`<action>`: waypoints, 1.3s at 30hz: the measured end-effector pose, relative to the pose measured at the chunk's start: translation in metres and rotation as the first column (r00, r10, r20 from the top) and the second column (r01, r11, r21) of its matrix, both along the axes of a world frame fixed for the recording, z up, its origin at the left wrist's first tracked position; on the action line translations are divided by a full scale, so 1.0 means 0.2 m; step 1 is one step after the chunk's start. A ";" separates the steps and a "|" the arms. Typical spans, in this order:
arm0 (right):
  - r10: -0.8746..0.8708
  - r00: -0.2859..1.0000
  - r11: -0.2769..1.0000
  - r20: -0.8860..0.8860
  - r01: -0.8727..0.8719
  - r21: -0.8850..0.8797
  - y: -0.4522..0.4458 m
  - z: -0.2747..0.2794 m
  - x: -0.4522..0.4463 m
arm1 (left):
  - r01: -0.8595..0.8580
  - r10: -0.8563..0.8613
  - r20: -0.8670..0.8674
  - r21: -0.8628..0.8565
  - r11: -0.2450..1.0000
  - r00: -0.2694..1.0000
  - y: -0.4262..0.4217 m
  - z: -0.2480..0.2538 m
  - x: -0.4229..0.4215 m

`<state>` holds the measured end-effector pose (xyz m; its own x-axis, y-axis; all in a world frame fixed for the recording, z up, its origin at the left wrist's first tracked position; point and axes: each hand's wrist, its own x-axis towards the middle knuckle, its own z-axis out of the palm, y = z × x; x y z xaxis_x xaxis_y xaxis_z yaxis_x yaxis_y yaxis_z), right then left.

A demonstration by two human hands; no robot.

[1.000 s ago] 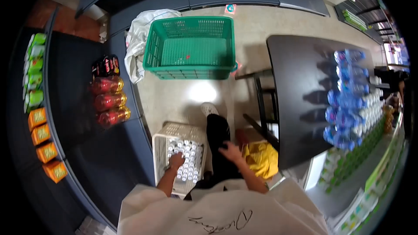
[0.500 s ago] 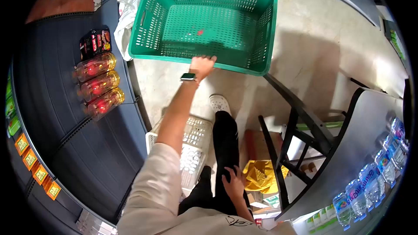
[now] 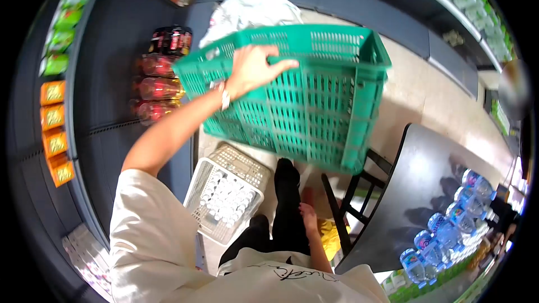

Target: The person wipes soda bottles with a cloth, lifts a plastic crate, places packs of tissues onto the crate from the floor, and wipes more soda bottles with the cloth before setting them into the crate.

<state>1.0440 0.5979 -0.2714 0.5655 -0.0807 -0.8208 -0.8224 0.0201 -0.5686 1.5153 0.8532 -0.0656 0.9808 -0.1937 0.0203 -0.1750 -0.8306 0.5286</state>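
Observation:
My left hand (image 3: 252, 72) grips the near rim of a large green plastic basket (image 3: 314, 98), fingers over the edge and thumb along the outer side. The basket is tilted, its slotted outer wall facing me, and most of its inside is hidden. A band is on my left wrist. Beside my right thigh hangs my right hand (image 3: 308, 217), holding nothing, its fingers loose and partly apart. Under the green basket and to its left, a cream plastic crate (image 3: 193, 193) stands on the floor with many white round tops inside.
Dark shelves at left hold red jars with gold lids (image 3: 160, 88), black packs (image 3: 170, 40) and orange boxes (image 3: 54, 116). A white plastic bag (image 3: 252, 8) lies beyond the basket. At right stands a grey table (image 3: 393, 191) bearing water bottles (image 3: 443, 230); a yellow bag (image 3: 331, 235) lies below.
The green basket has come nearer and tipped, so its outer side now shows instead of its inside. My left hand has moved with it. My right hand has shifted off my thigh.

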 end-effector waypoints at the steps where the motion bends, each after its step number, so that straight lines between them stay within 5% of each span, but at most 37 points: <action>1: -0.060 0.953 0.992 -0.297 0.091 0.091 -0.04 0.04 0.11 | -0.056 0.060 0.049 -0.081 0.995 0.997 0.08 0.13 -0.14; 3: -0.253 0.946 0.873 -0.205 0.314 0.374 -0.07 0.22 0.25 | -0.167 0.179 0.063 -0.159 0.973 0.982 0.24 0.37 -0.45; 7: -0.405 0.908 0.676 -0.104 0.374 0.635 -0.07 0.91 0.51 | -0.309 0.415 0.198 -0.412 0.857 0.888 0.52 0.62 -1.15; 14: -0.462 0.877 0.657 0.132 0.239 0.715 0.16 2.03 0.39 | -0.524 0.763 0.061 -0.692 0.496 0.643 0.73 0.76 -2.44; 20: -0.049 0.958 0.824 0.283 -0.122 0.553 0.40 2.02 0.02 | -0.657 0.925 0.067 -0.685 0.315 0.374 0.85 0.65 -3.39; 24: 0.102 0.977 0.913 0.187 -0.167 0.372 0.83 2.17 -0.26 | -0.780 0.969 -0.017 -0.597 0.186 0.245 1.03 0.52 -3.80; 29: 0.394 0.917 0.827 0.059 -0.382 0.412 1.21 2.13 -0.45 | -0.744 0.981 -0.135 -0.668 0.013 0.138 1.28 0.31 -4.16; 33: 0.481 0.870 0.842 -0.109 -0.424 0.335 1.47 1.84 -0.63 | -0.801 0.925 -0.348 -0.592 -0.092 0.151 1.47 -0.05 -4.44; 36: 0.490 0.867 0.841 -0.086 -0.445 0.307 1.67 1.88 -0.82 | -0.709 0.967 -0.253 -0.675 -0.203 -0.036 1.51 -0.29 -4.50; 37: 0.474 0.877 0.857 -0.082 -0.438 0.272 1.70 1.87 -0.91 | -0.778 0.911 -0.413 -0.569 -0.267 -0.011 1.55 -0.36 -4.59; 39: 0.506 0.856 0.846 -0.110 -0.467 0.259 1.81 1.84 -1.01 | -0.802 0.906 -0.414 -0.509 -0.313 -0.091 1.57 -0.35 -4.69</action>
